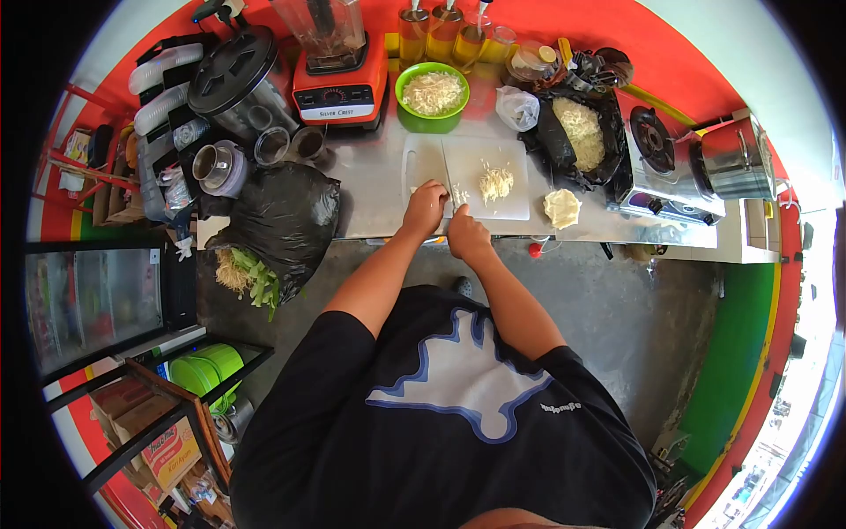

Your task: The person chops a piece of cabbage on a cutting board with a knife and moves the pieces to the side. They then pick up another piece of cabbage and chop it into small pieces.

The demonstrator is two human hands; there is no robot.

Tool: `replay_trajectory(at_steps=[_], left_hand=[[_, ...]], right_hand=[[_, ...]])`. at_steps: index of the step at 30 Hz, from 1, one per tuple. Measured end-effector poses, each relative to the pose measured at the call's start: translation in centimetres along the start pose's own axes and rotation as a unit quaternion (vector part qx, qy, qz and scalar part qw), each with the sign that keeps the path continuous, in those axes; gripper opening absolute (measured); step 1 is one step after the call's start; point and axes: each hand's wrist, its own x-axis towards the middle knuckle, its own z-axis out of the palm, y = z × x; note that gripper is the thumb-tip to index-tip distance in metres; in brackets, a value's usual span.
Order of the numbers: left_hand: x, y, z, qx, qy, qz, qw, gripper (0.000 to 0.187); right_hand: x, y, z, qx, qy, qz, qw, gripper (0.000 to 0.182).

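My right hand (467, 234) is closed round the handle of a knife (451, 172), whose thin blade points away from me over the white cutting board (420, 159). Just left of the blade, my left hand (426, 208) rests on the board with its fingers curled together; what they press on is mostly hidden. Fine pale shreds (459, 194) lie against the blade's right side. Farther right on the board sits a small heap of shredded cabbage (496, 183), as it appears. A pale, rounded cabbage-like piece (562, 209) lies on the counter beside the board.
Behind the board stands a green bowl (432, 121) of pale shreds, with a red blender (339, 95) to its left. A black bag (608, 163) of shreds is at right, before a gas stove (674, 189). Another black bag (291, 212) hangs over the counter's left edge.
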Motion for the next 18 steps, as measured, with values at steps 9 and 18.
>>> replay_trajectory(at_steps=[9,18], left_hand=[[0.4,0.0,-0.3,-0.013,-0.008,0.0,1.0,0.004],[0.2,0.0,0.0,-0.009,0.005,-0.006,1.0,0.003]], right_hand=[[1.1,0.1,-0.9,0.032,0.019,0.006,0.999,0.037],[1.3,0.0,-0.3,0.045,0.015,0.003,0.999,0.036]])
